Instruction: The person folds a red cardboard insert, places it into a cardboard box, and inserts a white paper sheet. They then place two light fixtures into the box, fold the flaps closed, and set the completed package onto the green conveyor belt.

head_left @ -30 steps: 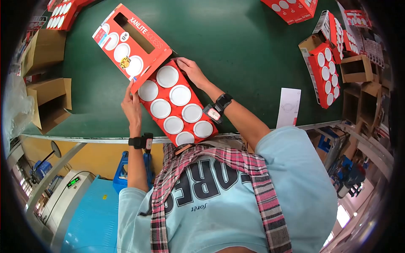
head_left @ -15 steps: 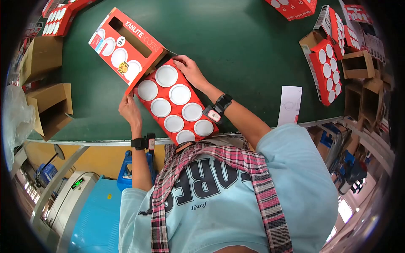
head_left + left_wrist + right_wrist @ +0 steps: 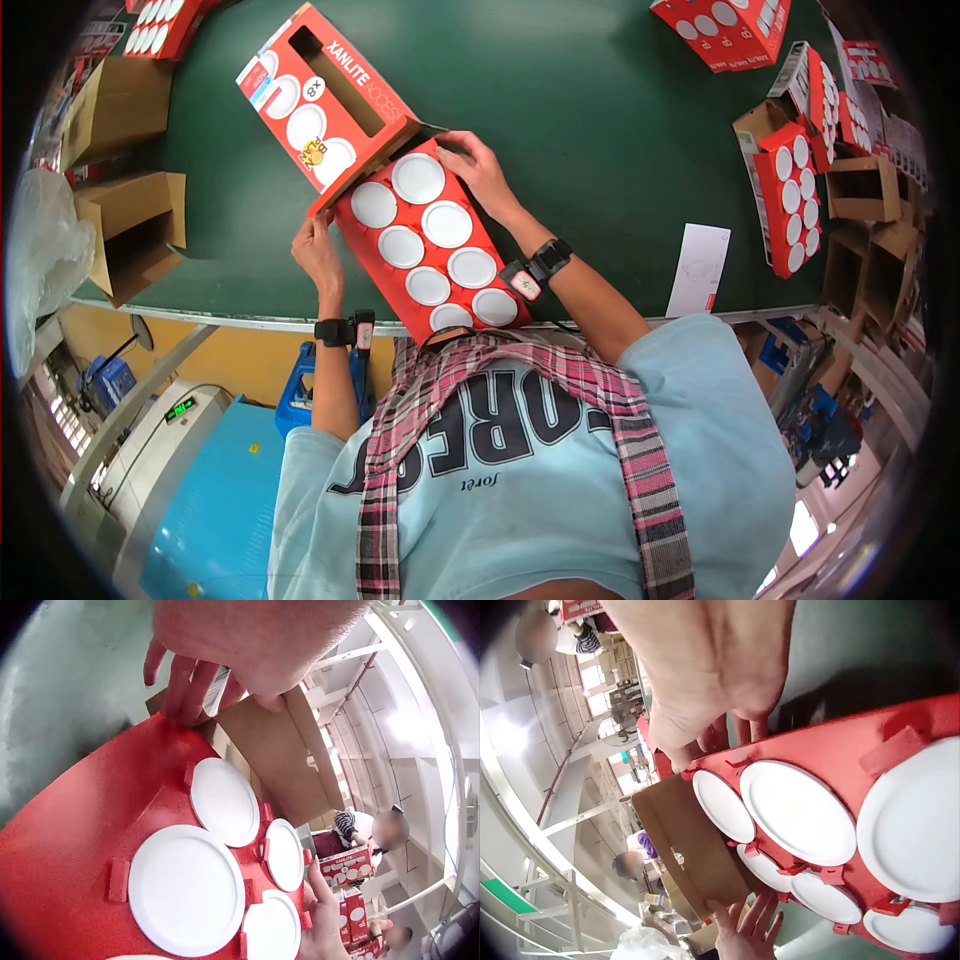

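A red tray point(image 3: 435, 258) with several white discs point(image 3: 400, 247) lies slanted at the table's near edge, against the apron. Beyond its far end is a red XANLITE box point(image 3: 335, 115) with a long window cut in its face. A brown flap point(image 3: 690, 840) stands at the box's tray-side end. My left hand point(image 3: 318, 258) pinches the box's near corner, thumb on the flap in the right wrist view. My right hand point(image 3: 485, 180) grips the tray's far right corner, its thumb close to the flap. In the left wrist view, left fingers point(image 3: 184, 690) partly cover the tray's corner.
Brown cartons point(image 3: 135, 240) and a clear plastic bag point(image 3: 50, 250) are at the left. On the right stand red packs of discs point(image 3: 790, 190); a white card point(image 3: 699, 270) lies near the front edge. Another red pack point(image 3: 725, 35) is at the far right.
The whole head view has shifted slightly. My left hand has slid from the box's side down to its near corner; my right hand keeps its place on the tray.
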Demonstrator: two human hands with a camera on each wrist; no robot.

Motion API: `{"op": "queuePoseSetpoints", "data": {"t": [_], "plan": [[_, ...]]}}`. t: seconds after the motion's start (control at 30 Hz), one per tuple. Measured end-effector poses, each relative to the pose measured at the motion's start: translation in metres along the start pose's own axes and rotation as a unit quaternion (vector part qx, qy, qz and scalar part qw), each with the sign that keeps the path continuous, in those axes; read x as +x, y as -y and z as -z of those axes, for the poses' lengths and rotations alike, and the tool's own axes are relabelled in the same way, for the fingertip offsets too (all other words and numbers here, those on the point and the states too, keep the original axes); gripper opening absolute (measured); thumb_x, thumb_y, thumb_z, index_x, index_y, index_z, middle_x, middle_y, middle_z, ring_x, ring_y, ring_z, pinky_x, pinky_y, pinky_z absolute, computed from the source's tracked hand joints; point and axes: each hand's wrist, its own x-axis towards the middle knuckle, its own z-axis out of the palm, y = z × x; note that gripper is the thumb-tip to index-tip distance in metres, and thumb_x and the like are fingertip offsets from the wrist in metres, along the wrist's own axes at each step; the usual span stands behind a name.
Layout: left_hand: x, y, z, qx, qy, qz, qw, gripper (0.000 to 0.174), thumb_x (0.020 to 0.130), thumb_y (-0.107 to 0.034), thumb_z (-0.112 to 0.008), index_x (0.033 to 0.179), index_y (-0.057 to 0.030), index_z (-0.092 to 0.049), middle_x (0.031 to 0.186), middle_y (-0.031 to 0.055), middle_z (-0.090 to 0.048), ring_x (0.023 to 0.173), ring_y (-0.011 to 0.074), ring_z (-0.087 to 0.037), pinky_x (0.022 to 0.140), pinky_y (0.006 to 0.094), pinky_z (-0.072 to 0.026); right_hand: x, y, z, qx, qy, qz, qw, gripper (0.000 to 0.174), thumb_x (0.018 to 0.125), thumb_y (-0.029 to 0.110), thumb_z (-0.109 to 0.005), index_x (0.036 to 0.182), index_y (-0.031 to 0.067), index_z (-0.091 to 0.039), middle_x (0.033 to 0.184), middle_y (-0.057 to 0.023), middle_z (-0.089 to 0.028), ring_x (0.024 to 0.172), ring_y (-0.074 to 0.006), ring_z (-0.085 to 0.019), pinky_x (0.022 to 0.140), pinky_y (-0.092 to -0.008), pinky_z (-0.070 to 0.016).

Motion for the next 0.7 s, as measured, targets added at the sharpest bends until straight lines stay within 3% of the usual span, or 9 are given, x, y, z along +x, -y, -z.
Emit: {"op": "queuePoseSetpoints", "data": {"t": [0.13,0.23,0.33,0.43,0.53,0.63,0.7], "plan": [[0.001,-0.009,0.003,0.033,0.009,0.004,0.999,0.043,0.095,-0.035,-0.051,0.104,0.005,-0.066,0.087,0.0125,-0.069,0.084,0.0164,-0.064,0.079,0.0284,-0.0477,-0.002,0.008,0.002,-0.018,0.012,0.0,1.0,0.033,0.089,0.018,-0.059,0.114,-0.0022,-0.051,0.103,-0.0093,-0.061,0.09,-0.0126,-0.061,0.075,-0.0249,-0.0497],[0.008,0.002,0.004,0.039,0.012,0.009,0.999,0.036,0.094,-0.032,-0.053,0.105,-0.0005,-0.067,0.085,0.0114,-0.07,0.074,0.0113,-0.06,0.069,0.0283,-0.0465,-0.002,0.011,0.002,-0.029,0.022,-0.004,0.999,0.033,0.09,0.018,-0.059,0.115,-0.0014,-0.051,0.102,-0.0079,-0.061,0.09,-0.0123,-0.061,0.077,-0.0252,-0.0487],[0.001,0.008,-0.003,-0.033,-0.002,-0.004,0.999,0.035,0.094,-0.032,-0.053,0.105,-0.0017,-0.067,0.078,0.0076,-0.068,0.07,0.0104,-0.056,0.065,0.028,-0.045,0.0,0.003,0.004,-0.027,0.019,0.002,0.999,0.033,0.09,0.019,-0.059,0.115,-0.0015,-0.051,0.102,-0.0071,-0.059,0.091,-0.012,-0.059,0.08,-0.0256,-0.0468],[-0.013,0.001,-0.005,0.021,0.005,-0.015,1.0,0.035,0.095,-0.031,-0.052,0.112,-0.0033,-0.064,0.075,0.0036,-0.061,0.067,0.011,-0.05,0.063,0.0284,-0.043,0.002,-0.005,0.005,-0.025,0.023,0.003,0.999,0.032,0.091,0.019,-0.058,0.115,-0.0014,-0.05,0.104,-0.0071,-0.058,0.091,-0.0118,-0.058,0.081,-0.0253,-0.0454],[-0.019,0.004,-0.012,-0.039,0.013,-0.007,0.999,0.035,0.095,-0.031,-0.053,0.117,-0.0052,-0.06,0.083,0.0034,-0.055,0.069,0.0119,-0.046,0.064,0.0287,-0.0415,0.002,-0.007,0.005,-0.018,0.025,0.005,1.0,0.032,0.091,0.018,-0.057,0.115,-0.0012,-0.049,0.105,-0.007,-0.058,0.091,-0.0112,-0.058,0.082,-0.0252,-0.0454],[-0.018,-0.003,-0.009,-0.069,0.059,0.064,0.994,0.031,0.094,-0.025,-0.053,0.118,-0.0051,-0.056,0.098,0.0069,-0.055,0.082,0.0157,-0.051,0.073,0.0292,-0.0427,0.0,-0.007,0.004,-0.029,0.022,0.006,0.999,0.032,0.092,0.017,-0.056,0.116,-0.0009,-0.049,0.106,-0.007,-0.057,0.092,-0.0103,-0.057,0.082,-0.025,-0.0453],[-0.019,0.008,-0.013,-0.064,0.054,0.018,0.996,0.034,0.092,-0.021,-0.054,0.12,-0.003,-0.052,0.108,0.0099,-0.053,0.094,0.0198,-0.051,0.082,0.0308,-0.0419,0.0,-0.007,0.002,-0.044,0.015,0.013,0.999,0.031,0.092,0.017,-0.055,0.116,-0.0003,-0.049,0.107,-0.0073,-0.057,0.095,-0.0115,-0.055,0.085,-0.0263,-0.0447]]}}
